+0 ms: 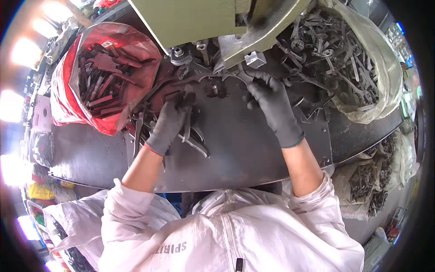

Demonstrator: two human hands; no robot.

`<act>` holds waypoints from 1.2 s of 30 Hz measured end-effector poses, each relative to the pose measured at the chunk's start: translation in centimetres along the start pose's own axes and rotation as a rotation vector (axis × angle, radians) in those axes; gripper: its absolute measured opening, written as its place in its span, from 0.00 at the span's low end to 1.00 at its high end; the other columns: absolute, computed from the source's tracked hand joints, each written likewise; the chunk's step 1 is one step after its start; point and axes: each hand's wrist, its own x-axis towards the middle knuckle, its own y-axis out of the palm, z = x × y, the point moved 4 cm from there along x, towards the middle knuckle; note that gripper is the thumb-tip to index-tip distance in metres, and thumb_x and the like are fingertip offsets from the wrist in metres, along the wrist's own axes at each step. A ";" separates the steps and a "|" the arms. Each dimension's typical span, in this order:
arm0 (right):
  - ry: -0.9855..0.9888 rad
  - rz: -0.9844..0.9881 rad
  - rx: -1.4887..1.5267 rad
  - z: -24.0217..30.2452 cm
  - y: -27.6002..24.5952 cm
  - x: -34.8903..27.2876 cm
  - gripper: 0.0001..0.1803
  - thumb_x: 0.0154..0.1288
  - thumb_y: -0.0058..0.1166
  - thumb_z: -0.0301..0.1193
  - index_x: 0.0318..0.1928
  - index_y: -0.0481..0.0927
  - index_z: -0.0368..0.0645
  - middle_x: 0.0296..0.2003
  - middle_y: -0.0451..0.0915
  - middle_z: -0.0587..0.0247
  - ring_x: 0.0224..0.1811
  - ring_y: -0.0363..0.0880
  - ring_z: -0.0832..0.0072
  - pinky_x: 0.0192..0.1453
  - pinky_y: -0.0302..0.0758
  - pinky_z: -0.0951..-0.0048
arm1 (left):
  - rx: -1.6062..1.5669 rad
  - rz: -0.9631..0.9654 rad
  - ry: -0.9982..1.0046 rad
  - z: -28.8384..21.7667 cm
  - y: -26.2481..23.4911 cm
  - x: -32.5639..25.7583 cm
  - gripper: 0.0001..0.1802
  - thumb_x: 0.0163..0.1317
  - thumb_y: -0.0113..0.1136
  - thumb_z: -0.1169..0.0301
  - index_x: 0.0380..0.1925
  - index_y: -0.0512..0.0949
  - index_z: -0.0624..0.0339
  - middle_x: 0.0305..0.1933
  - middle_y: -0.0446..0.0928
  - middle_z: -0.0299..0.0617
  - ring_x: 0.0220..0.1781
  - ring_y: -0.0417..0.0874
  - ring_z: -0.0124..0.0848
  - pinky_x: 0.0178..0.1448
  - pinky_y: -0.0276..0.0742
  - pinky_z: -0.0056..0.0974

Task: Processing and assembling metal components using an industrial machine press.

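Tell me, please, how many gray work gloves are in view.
2: one glove is on the left hand, and the other is on the right hand, which is at a curved metal part. More could be hidden.

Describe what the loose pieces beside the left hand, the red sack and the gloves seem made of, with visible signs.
Loose pieces: likely metal, grey with a dull shine and bright edges.
Red sack: probably plastic, slightly glossy; its thin wall creases.
Gloves: apparently knitted fabric, matte grey, with snug cuffs; a coating is possible.

Left hand (174, 115) and right hand (271, 97) (both gloved) reach forward, apart.
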 end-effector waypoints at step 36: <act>0.256 0.128 0.320 -3.9 4.8 0.3 0.15 0.64 0.47 0.23 0.52 0.70 0.31 0.28 0.75 0.63 0.22 0.72 0.80 0.24 0.72 0.78 | 1.450 -0.442 0.463 -6.7 -11.8 5.9 0.16 0.56 0.48 0.74 0.46 0.75 0.57 0.42 0.75 0.49 0.44 0.80 0.41 0.46 0.77 0.42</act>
